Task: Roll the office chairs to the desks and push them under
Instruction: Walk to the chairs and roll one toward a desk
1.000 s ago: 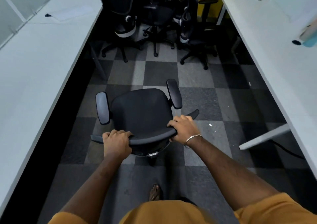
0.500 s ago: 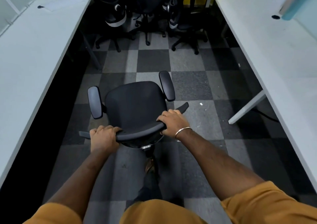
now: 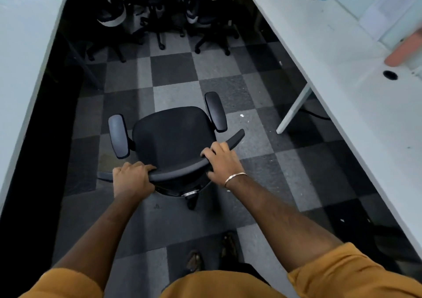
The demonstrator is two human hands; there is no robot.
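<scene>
Both hands, left (image 3: pixel 131 178) and right (image 3: pixel 222 162), curl their fingers round the backrest of a chair (image 3: pixel 173 138) standing mid-aisle between two tabletops (image 3: pixel 342 74), not yet under either; more chairs (image 3: pixel 157 12) wait beyond.

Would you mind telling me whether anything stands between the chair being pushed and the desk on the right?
Nothing visible blocks the chair from the right desk; only bare floor lies between. A slanted white desk leg stands at the desk's edge, so the chair should enter beside it.
</scene>
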